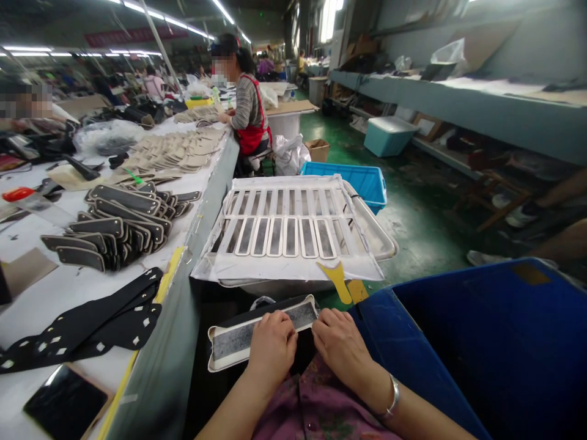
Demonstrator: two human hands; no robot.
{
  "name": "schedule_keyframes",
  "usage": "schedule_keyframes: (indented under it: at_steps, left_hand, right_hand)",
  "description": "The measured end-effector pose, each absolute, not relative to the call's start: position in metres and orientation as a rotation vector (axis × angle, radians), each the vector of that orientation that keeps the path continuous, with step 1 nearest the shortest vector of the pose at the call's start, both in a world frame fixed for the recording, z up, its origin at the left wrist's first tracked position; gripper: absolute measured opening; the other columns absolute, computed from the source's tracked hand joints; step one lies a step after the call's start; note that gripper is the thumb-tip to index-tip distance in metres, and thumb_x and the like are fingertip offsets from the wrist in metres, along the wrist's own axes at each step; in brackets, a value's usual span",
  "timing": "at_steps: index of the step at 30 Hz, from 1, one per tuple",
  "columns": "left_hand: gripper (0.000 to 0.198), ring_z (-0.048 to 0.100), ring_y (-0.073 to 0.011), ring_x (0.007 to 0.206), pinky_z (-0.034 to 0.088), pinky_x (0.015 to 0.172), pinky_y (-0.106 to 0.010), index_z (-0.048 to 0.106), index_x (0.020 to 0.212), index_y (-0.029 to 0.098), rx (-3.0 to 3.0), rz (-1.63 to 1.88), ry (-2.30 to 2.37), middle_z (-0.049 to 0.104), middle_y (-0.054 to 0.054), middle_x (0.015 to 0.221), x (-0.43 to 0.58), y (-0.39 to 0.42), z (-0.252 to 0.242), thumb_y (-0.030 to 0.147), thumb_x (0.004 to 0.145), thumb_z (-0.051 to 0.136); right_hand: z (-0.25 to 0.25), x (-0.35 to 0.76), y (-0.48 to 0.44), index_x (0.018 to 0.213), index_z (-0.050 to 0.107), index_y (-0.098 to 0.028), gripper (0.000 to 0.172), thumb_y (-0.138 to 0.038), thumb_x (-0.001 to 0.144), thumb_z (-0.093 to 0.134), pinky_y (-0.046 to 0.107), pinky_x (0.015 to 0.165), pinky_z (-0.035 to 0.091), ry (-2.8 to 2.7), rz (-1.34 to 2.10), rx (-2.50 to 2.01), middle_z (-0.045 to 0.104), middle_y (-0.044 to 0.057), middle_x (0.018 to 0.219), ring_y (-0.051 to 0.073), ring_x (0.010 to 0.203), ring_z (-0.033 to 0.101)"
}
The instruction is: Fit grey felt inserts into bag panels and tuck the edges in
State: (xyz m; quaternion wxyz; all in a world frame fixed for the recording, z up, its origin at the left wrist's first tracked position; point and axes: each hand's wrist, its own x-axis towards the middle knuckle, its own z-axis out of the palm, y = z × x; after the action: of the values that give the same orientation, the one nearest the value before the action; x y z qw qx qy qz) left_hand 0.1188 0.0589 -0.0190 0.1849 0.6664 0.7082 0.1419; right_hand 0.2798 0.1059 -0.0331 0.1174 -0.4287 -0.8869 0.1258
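Note:
Low in front of my body lies a long strip piece (229,343) with a grey middle and a raised cream edge, slanting up to the right. My left hand (276,335) is closed over its middle, fingers curled on the near edge. At the piece's right end, my right hand (337,333) pinches the cream edge with bent fingers. Something black lies under the piece, mostly hidden. Just beyond stands a white slatted rack (287,267), with several similar grey pieces with cream borders (290,237) laid side by side on it.
A long table (178,269) on the left bears stacked dark strips (123,220), beige pieces (174,150), black perforated straps (92,318) and a phone (66,403). A large blue bin (413,342) stands close on my right. Behind the rack are a bright blue crate (343,180) and a seated co-worker (250,104).

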Motion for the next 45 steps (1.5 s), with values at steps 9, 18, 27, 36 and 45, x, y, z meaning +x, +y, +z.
schedule_keyframes:
  at_steps: [9, 18, 27, 36, 45]
  left_hand:
    - [0.015, 0.051, -0.0201, 0.088, 0.038, 0.073, -0.03, 0.051, 0.088, 0.02, 1.848, 0.254, 2.066, 0.052, -0.002, 0.091, 0.118, 0.065, -0.016, 0.017, 0.074, 0.054]
    - [0.011, 0.048, -0.0251, 0.097, 0.036, 0.08, -0.037, 0.06, 0.089, 0.02, 1.992, 0.319, 2.133, 0.055, -0.005, 0.099, 0.102, 0.035, -0.001, 0.021, 0.079, 0.054]
    - [0.018, 0.052, -0.0185, 0.088, 0.033, 0.076, -0.034, 0.064, 0.074, 0.022, 1.888, 0.593, 2.204, 0.06, 0.001, 0.086, 0.076, -0.002, -0.017, 0.022, 0.086, 0.05]
    - [0.011, 0.05, -0.0201, 0.083, 0.033, 0.073, -0.035, 0.055, 0.07, 0.019, 1.87, 0.491, 2.294, 0.056, 0.0, 0.08, 0.079, 0.012, -0.017, 0.018, 0.081, 0.052]
    - [0.011, 0.046, -0.0229, 0.106, 0.034, 0.089, -0.04, 0.062, 0.073, 0.022, 1.857, 0.636, 2.255, 0.055, -0.003, 0.106, 0.015, -0.028, -0.017, 0.024, 0.082, 0.056]
  right_hand:
    - [-0.049, 0.272, 0.083, 0.116, 0.054, -0.016, 0.035, -0.008, 0.085, 0.043, 0.036, 0.084, 0.038, -2.496, -0.089, -1.091, 0.057, 0.008, 0.107, 0.02, 0.095, 0.05]
    - [-0.076, 0.271, 0.059, 0.12, 0.052, 0.004, 0.047, -0.004, 0.079, 0.031, 0.046, 0.103, 0.033, -2.567, -0.44, -0.769, 0.044, 0.02, 0.13, 0.032, 0.126, 0.033]
    - [-0.089, 0.253, 0.049, 0.134, 0.037, 0.001, 0.056, -0.002, 0.078, 0.031, 0.046, 0.103, 0.036, -2.523, -0.403, -0.805, 0.032, 0.023, 0.139, 0.031, 0.13, 0.03]
    - [-0.088, 0.221, 0.041, 0.126, 0.046, 0.0, 0.049, -0.009, 0.079, 0.036, 0.048, 0.102, 0.037, -2.587, -0.314, -0.716, 0.027, 0.022, 0.142, 0.034, 0.13, 0.028]
    - [-0.082, 0.208, 0.04, 0.125, 0.045, 0.002, 0.046, -0.004, 0.082, 0.03, 0.047, 0.098, 0.042, -2.604, -0.256, -0.682, 0.035, 0.024, 0.136, 0.035, 0.128, 0.031]
